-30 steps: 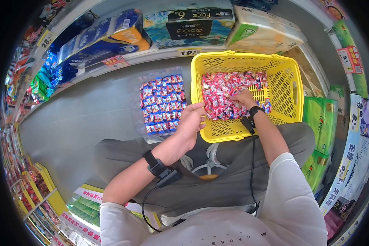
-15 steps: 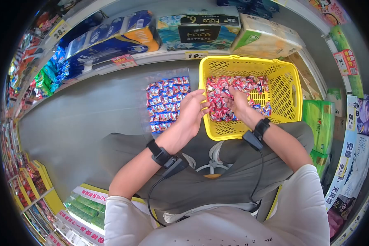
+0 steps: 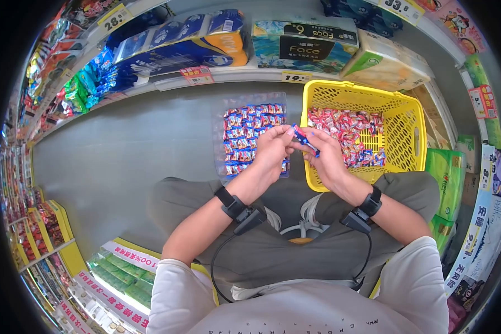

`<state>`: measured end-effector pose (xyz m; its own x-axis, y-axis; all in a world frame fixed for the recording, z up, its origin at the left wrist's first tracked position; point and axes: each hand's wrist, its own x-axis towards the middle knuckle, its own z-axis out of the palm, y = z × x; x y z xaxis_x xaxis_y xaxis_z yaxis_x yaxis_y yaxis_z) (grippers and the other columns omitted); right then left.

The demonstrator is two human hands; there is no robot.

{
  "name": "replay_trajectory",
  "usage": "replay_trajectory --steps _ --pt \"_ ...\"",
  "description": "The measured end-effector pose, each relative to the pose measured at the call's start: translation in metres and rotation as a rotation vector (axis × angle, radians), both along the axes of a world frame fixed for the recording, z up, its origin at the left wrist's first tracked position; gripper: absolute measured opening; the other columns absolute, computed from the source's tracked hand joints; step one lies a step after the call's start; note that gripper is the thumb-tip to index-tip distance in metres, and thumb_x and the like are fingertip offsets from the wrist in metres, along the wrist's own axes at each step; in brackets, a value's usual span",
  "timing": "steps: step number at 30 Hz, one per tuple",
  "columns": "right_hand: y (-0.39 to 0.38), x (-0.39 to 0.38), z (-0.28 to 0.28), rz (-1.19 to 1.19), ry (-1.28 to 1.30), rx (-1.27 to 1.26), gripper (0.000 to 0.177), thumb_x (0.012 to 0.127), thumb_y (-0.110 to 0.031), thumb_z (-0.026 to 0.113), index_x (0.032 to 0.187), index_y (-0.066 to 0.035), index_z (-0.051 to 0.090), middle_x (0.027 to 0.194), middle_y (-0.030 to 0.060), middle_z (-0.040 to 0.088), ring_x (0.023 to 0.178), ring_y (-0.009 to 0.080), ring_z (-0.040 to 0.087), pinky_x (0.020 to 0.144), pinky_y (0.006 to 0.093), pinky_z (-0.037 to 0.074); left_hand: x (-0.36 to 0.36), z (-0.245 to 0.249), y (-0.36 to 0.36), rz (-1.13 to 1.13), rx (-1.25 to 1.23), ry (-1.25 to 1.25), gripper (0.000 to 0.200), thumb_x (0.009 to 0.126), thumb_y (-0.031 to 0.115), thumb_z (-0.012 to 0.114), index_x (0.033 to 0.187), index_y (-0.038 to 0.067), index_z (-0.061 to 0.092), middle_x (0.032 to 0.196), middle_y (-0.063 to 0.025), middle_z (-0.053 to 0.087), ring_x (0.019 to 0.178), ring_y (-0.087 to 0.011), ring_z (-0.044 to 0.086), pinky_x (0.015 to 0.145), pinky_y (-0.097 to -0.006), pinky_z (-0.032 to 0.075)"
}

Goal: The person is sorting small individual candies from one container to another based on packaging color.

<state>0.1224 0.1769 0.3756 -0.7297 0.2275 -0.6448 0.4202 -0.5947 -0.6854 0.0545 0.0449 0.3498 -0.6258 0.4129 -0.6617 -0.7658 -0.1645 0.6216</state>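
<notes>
Between my two hands, over the left rim of the yellow basket point(image 3: 422, 133), is a small blue and red wrapped candy point(image 3: 307, 140). My left hand point(image 3: 274, 149) pinches its upper left end with thumb and fingers. The fingers of my right hand point(image 3: 327, 157) are closed on its lower right end. Many red and pink wrapped candies point(image 3: 339, 121) lie in the basket, with some blue ones point(image 3: 372, 158) near its front side. Left of the basket, a clear tray point(image 3: 221, 142) on the floor holds rows of blue and red candies point(image 3: 240, 134).
Tissue packs point(image 3: 306, 45) line the shelf behind the basket. Green packs point(image 3: 446, 181) stand to its right. My crossed legs point(image 3: 250, 245) are in front. Shelves of snacks point(image 3: 50, 228) run along the left, and green packs point(image 3: 122, 273) lie at the lower left.
My right hand has come up out of the basket to its left rim with a blue candy. My left hand has met it and holds the candy too. The whole view has shifted slightly.
</notes>
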Motion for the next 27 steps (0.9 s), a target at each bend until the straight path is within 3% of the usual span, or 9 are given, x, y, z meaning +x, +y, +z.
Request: replay_trajectory --steps 4,9,13,17,19,20,22,25,27 --pt "0.01 -0.005 -0.012 0.007 0.027 -0.117 0.024 0.099 -0.021 0.05 0.11 -0.002 0.06 0.085 0.0026 0.058 0.061 0.0097 0.049 0.055 0.0241 0.041 0.001 -0.004 0.003 -0.051 0.003 -0.039 0.006 0.097 0.012 0.06 0.102 0.01 0.06 0.081 0.0029 0.058 0.072 -0.0071 0.055 0.063 -0.0235 0.045" --pt "0.02 -0.004 -0.018 0.026 -0.149 -0.546 0.03 0.098 -0.034 0.055 0.095 -0.005 0.059 0.061 -0.0046 0.041 0.047 0.005 0.033 0.042 0.0197 0.028 -0.004 0.0 0.009 -0.018 -0.065 0.044 0.009 0.097 0.011 0.057 0.106 0.01 0.058 0.083 0.0029 0.058 0.073 -0.0076 0.055 0.061 -0.0243 0.043" --pt "0.019 -0.005 -0.009 0.147 -0.179 -0.537 0.032 0.096 -0.042 0.06 0.085 -0.012 0.053 0.057 -0.0095 0.027 0.046 0.0019 0.026 0.041 0.0173 0.022 -0.007 0.001 0.011 -0.054 -0.092 0.07 0.008 0.098 0.011 0.056 0.106 0.009 0.058 0.09 0.0007 0.061 0.076 -0.0088 0.057 0.065 -0.0249 0.043" --pt "0.02 0.0 -0.016 0.137 -0.118 -0.64 0.028 0.097 -0.036 0.06 0.087 -0.011 0.056 0.058 -0.0084 0.03 0.048 0.0024 0.028 0.043 0.0172 0.023 -0.003 0.001 0.012 -0.063 -0.056 0.069 0.008 0.099 0.013 0.055 0.105 0.009 0.059 0.094 -0.0009 0.063 0.081 -0.0095 0.058 0.071 -0.0253 0.045" --pt "0.016 0.001 -0.016 0.114 -0.076 -0.35 0.022 0.095 -0.031 0.064 0.091 -0.011 0.058 0.061 -0.0093 0.034 0.048 0.0019 0.029 0.043 0.0182 0.023 0.002 0.005 0.014 0.008 0.078 -0.01 0.012 0.099 0.015 0.055 0.107 0.008 0.06 0.096 -0.0012 0.063 0.086 -0.0095 0.058 0.076 -0.0258 0.046" --pt "0.014 0.001 -0.015 0.112 -0.074 -0.35 0.022 0.095 -0.031 0.064 0.091 -0.011 0.058 0.061 -0.0093 0.034 0.048 0.0019 0.029 0.043 0.0182 0.023 0.003 0.006 0.014 0.006 0.077 -0.008 0.012 0.099 0.015 0.055 0.107 0.008 0.06 0.096 -0.0012 0.063 0.086 -0.0095 0.058 0.076 -0.0258 0.046" --pt "0.009 -0.002 -0.008 0.121 -0.077 0.051 0.02 0.094 -0.028 0.066 0.091 -0.01 0.057 0.063 -0.0087 0.04 0.048 0.0024 0.03 0.043 0.0193 0.023 0.004 0.012 0.015 0.012 0.151 -0.114 0.016 0.1 0.019 0.055 0.109 0.007 0.06 0.098 -0.001 0.063 0.088 -0.0096 0.058 0.079 -0.0264 0.047" --pt "0.009 0.004 -0.017 0.125 -0.054 0.18 0.025 0.09 -0.028 0.071 0.096 -0.007 0.059 0.068 -0.0027 0.052 0.052 0.005 0.044 0.045 0.0198 0.036 0.008 0.008 0.017 -0.001 0.135 -0.057 0.018 0.1 0.024 0.055 0.106 0.008 0.061 0.096 -0.0009 0.064 0.088 -0.0098 0.059 0.078 -0.0269 0.048" --pt "0.007 0.006 -0.017 0.099 -0.067 0.105 0.024 0.092 -0.027 0.068 0.099 -0.006 0.059 0.072 -0.0017 0.053 0.054 0.0056 0.047 0.047 0.021 0.039 0.008 0.004 0.013 0.03 0.139 -0.023 0.018 0.1 0.025 0.055 0.104 0.009 0.062 0.096 -0.001 0.064 0.087 -0.0098 0.059 0.078 -0.0271 0.048"
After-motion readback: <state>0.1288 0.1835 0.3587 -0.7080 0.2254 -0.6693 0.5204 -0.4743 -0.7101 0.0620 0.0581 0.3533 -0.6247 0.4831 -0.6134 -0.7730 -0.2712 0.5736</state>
